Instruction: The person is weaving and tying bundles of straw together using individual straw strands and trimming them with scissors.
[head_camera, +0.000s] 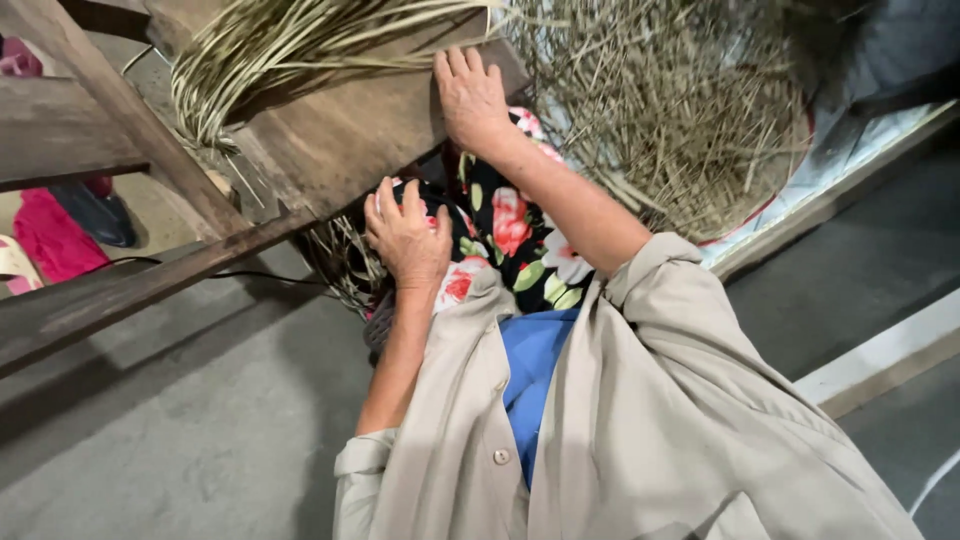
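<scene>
Beige shirt (640, 420); right hand (470, 100) flat on wooden board (340, 130).

A pink cloth (52, 240) and a dark shoe (100, 212) are seen left of the grey concrete floor (200, 430).

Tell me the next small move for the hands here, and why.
Probably slide the right hand up off the wooden board toward the bundle of pale reed strips. That hand lies flat and empty on the board just below the strips, while the left hand rests on the floral cloth over the lap.
</scene>
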